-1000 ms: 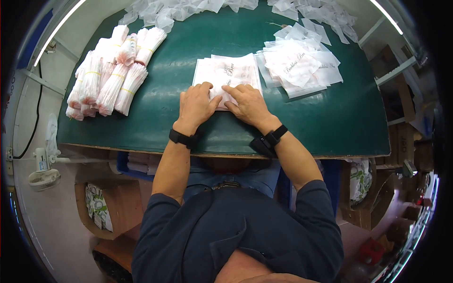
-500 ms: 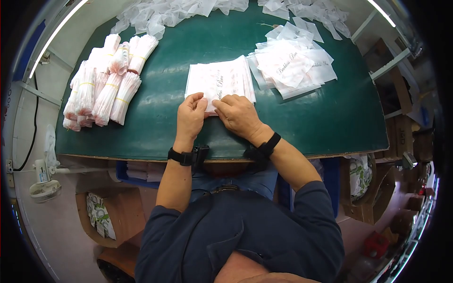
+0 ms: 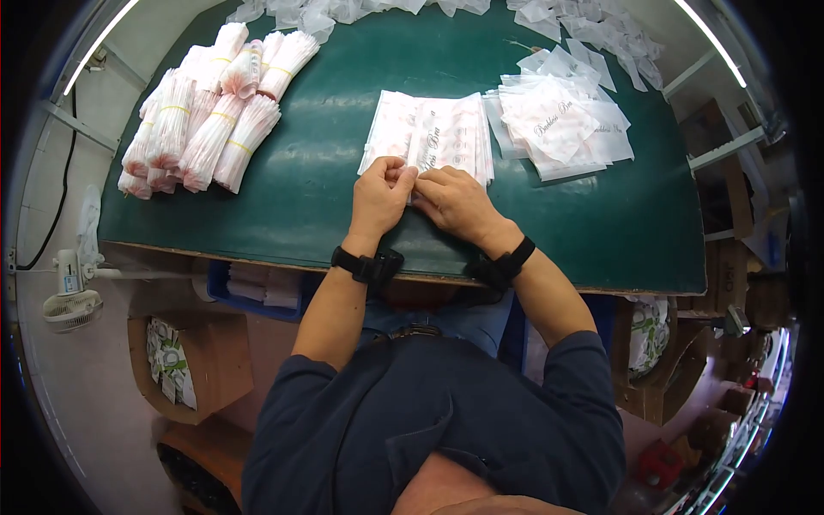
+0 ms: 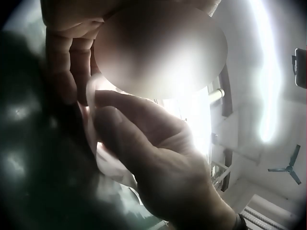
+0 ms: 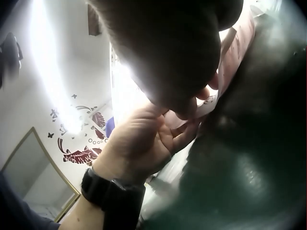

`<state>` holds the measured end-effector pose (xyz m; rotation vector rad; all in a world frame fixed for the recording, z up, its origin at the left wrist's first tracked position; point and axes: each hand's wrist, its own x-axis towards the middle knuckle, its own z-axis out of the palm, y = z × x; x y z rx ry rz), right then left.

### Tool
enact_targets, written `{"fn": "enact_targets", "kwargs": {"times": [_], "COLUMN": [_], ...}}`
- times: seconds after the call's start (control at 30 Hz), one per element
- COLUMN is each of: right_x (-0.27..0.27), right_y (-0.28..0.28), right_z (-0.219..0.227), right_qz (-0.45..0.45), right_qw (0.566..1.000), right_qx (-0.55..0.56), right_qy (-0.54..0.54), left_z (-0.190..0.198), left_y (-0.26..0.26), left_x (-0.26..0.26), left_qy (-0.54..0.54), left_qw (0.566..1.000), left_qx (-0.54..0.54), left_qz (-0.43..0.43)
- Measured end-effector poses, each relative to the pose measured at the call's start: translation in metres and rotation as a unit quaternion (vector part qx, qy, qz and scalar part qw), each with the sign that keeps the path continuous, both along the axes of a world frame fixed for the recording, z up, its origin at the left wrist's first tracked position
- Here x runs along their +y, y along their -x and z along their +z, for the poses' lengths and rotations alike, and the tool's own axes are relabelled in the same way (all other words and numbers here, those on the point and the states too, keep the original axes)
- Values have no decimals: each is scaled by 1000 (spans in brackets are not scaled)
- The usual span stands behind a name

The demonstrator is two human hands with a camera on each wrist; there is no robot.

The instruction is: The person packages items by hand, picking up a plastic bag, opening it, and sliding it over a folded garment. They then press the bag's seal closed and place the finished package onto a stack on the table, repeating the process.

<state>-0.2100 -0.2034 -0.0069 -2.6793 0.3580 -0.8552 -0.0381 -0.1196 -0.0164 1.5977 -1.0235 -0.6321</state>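
Observation:
A stack of printed translucent bags [image 3: 446,133] lies flat on the green table, its near edge under both hands. The left hand [image 3: 380,199] pinches the near edge between thumb and fingers. Close beside it, the right hand [image 3: 459,202] has its thumb and fingers curled round the same edge. In the left wrist view the right hand [image 4: 148,148] pinches a thin bag edge [image 4: 90,103]. From the right wrist view the left hand [image 5: 139,141] grips the edge of the bags [image 5: 232,57], partly hidden by the right hand.
Bundles of bags with yellow bands [image 3: 202,112] are piled at the left of the green table [image 3: 343,69]. A loose pile of printed bags [image 3: 562,120] lies at the right. More translucent bags [image 3: 601,30] lie along the far edge.
The fingers, spread flatter on the stack a second ago, are now curled in at its near edge. The hands have drawn together, and the upper bag's near part looks drawn up between them.

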Motion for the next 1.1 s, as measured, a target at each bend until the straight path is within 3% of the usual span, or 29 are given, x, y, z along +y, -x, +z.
{"fn": "enact_targets", "kwargs": {"times": [0.17, 0.3, 0.43, 0.53, 0.6, 0.67, 0.83, 1.1], "right_x": [-1, -4, -3, -10, -14, -20, -5, -3], "right_y": [-1, 0, -2, -14, -9, -8, -1, 21], "right_z": [2, 2, 11, 30, 30, 32, 70, 74], "right_qz": [12, -3, -70, -121, -113, -85, -77, -27], "right_qw": [999, 997, 989, 981, 982, 982, 985, 996], "right_qx": [-3, 41, 34, -84, -62, -15, 88, 63], "right_qy": [-33, -63, -124, 126, 139, 167, 126, 65], "left_z": [4, -1, -1, -4, 6, 28, 47, 48], "left_y": [0, 0, -1, 0, 3, 10, 12, 6], "left_x": [5, 6, 11, 12, 15, 24, 33, 53], "left_qy": [-14, 20, 4, 31, 45, 71, 142, 131], "left_qw": [997, 998, 994, 994, 992, 989, 960, 978], "left_qx": [-68, -54, -79, -22, 4, -80, -242, -149], "left_qz": [-12, -40, -73, -101, -116, -98, -25, -68]}}
